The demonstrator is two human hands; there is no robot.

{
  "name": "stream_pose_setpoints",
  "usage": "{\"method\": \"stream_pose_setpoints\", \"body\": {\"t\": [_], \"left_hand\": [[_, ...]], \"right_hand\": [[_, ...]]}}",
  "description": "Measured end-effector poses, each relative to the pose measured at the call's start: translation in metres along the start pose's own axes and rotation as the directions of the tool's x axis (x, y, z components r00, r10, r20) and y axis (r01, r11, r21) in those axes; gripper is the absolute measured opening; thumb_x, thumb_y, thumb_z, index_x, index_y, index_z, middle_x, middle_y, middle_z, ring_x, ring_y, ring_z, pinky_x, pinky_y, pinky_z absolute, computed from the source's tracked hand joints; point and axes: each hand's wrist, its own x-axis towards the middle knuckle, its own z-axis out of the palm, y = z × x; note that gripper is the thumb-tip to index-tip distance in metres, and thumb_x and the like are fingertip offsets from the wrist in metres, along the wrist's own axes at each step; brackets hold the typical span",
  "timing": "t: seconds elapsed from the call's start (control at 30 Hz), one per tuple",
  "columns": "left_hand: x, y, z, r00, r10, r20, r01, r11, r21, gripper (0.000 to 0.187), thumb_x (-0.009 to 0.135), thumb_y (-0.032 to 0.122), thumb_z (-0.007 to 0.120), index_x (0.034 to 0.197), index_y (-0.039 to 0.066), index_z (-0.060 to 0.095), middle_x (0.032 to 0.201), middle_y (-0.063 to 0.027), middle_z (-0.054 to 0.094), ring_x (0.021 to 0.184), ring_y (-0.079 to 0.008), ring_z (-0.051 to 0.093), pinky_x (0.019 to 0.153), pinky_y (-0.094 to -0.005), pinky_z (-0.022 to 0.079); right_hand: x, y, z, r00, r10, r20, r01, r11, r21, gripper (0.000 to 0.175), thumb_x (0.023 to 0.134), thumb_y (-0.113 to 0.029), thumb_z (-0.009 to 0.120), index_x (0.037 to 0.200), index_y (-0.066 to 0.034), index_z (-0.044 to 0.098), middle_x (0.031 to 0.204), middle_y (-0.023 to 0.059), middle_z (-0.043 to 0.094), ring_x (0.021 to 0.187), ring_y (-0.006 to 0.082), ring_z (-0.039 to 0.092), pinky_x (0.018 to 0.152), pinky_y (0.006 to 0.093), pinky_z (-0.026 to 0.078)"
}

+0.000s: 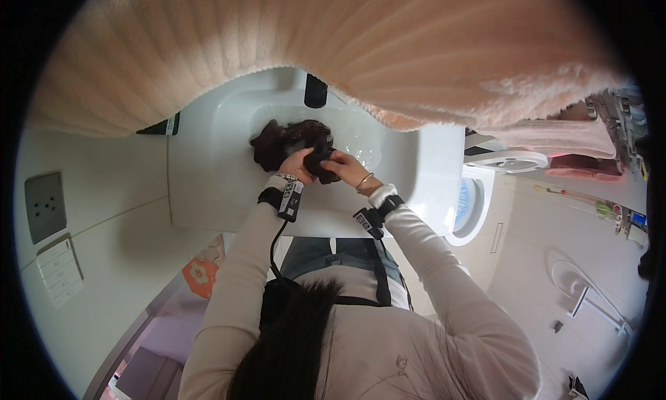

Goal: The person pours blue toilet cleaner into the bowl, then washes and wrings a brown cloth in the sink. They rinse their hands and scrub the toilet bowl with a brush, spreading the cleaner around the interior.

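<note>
A dark brown, wet-looking cloth [291, 137] lies bunched in the white washbasin [200, 192], partly in the water. My left hand [297, 166] grips a fold of it from the left, palm partly turned up. Opposite, my right hand [344, 167] pinches the same dark fold between thumb and fingers. The two hands are close together above the near part of the basin. Below the cloth, the exact shape of the garment or fabric is hidden by its folds. A black faucet [315, 91] stands just beyond the cloth.
A peach fluffy fabric [260, 25] hangs across the top of the view. Right of the basin is a toilet [476, 207] with its seat raised. Grey wall sockets [46, 206] and a white switch panel [60, 272] are on the left wall. Black straps and a cable [273, 249] run along my arms.
</note>
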Motion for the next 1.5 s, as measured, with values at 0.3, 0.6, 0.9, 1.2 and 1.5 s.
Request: {"method": "stream_pose_setpoints", "body": {"t": [0.3,0.6,0.9,1.2,1.5], "left_hand": [[-0.020,0.021,-0.020,0.831,0.475,-0.290,-0.524,0.843,-0.122,0.024,0.081,0.012,0.054,0.103,0.006,0.056,0.100,-0.0084,0.061,0.090,-0.0234,0.058,0.075,-0.0375,0.047],[-0.001,-0.027,0.002,0.898,0.349,-0.266,-0.368,0.930,-0.021,0.036,0.088,0.030,0.047,0.117,0.010,0.051,0.114,-0.0104,0.057,0.105,-0.0299,0.053,0.089,-0.0505,0.041],[0.015,-0.022,0.016,0.955,0.261,-0.137,-0.268,0.963,-0.033,0.041,0.093,0.039,0.038,0.117,0.008,0.050,0.118,-0.0130,0.054,0.106,-0.0292,0.052,0.094,-0.0455,0.040],[0.000,-0.010,0.009,0.746,0.160,0.646,-0.103,0.987,-0.125,0.042,0.094,0.034,0.037,0.102,-0.004,0.054,0.099,-0.0134,0.061,0.096,-0.0271,0.058,0.090,-0.0393,0.045],[-0.001,-0.056,0.044,0.957,0.285,-0.059,-0.290,0.950,-0.113,0.028,0.095,0.025,0.040,0.112,0.006,0.052,0.111,-0.0078,0.057,0.106,-0.0244,0.052,0.094,-0.0410,0.043]], "right_hand": [[0.003,0.000,-0.074,0.879,0.151,-0.452,-0.248,0.955,-0.163,0.022,0.080,-0.015,0.057,0.084,0.0035,0.047,0.073,0.0185,0.060,0.064,0.0255,0.064,0.058,0.0339,0.052],[0.044,0.045,-0.012,0.744,0.028,-0.668,-0.499,0.688,-0.527,0.073,0.070,-0.025,0.069,0.129,-0.0096,0.028,0.117,0.0298,0.044,0.110,0.0447,0.046,0.091,0.0441,0.042],[0.045,0.026,0.041,0.952,-0.249,-0.180,0.100,0.804,-0.586,0.036,0.080,-0.026,0.057,0.104,0.0008,0.053,0.089,0.0282,0.060,0.087,0.0451,0.056,0.078,0.0464,0.046],[0.003,-0.032,0.038,0.848,-0.515,0.122,0.483,0.659,-0.577,0.027,0.085,-0.026,0.048,0.089,-0.0026,0.061,0.086,0.0196,0.062,0.079,0.0360,0.058,0.071,0.0419,0.046],[0.026,-0.036,-0.008,0.956,-0.178,-0.233,-0.170,0.313,-0.934,0.037,0.086,-0.037,0.045,0.081,-0.0075,0.067,0.088,0.0179,0.065,0.080,0.0346,0.063,0.073,0.0433,0.050]]}}
